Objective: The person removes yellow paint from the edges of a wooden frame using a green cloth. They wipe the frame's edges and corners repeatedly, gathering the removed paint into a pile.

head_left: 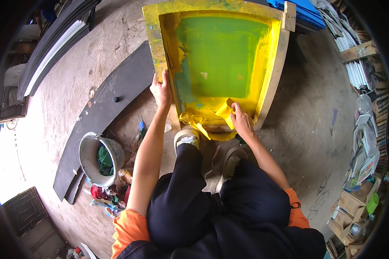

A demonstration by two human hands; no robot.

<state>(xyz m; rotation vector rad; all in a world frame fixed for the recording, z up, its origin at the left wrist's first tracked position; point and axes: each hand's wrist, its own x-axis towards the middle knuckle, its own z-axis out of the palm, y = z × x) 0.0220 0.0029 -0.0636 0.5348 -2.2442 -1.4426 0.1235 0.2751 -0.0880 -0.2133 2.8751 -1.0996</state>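
In front of me a wooden-framed printing screen [229, 56] is held tilted, its green mesh smeared with yellow ink round the edges. My left hand [161, 91] grips the left side of its frame, fingers wrapped round the wood. My right hand [241, 119] is closed on a yellow-coated scraper [225, 113] at the lower right corner of the mesh. Thick yellow ink [194, 118] and a yellow-covered flap lie along the bottom edge, just above my left shoe [186, 137]. What lies under the ink there cannot be made out.
At the left a grey bucket [85, 159] lies tipped with green cloth inside, beside colourful scraps [106, 198]. A long black sheet [121, 86] covers part of the floor. Stacked sheets [56, 47] stand at upper left; cartons and clutter [354, 200] line the right.
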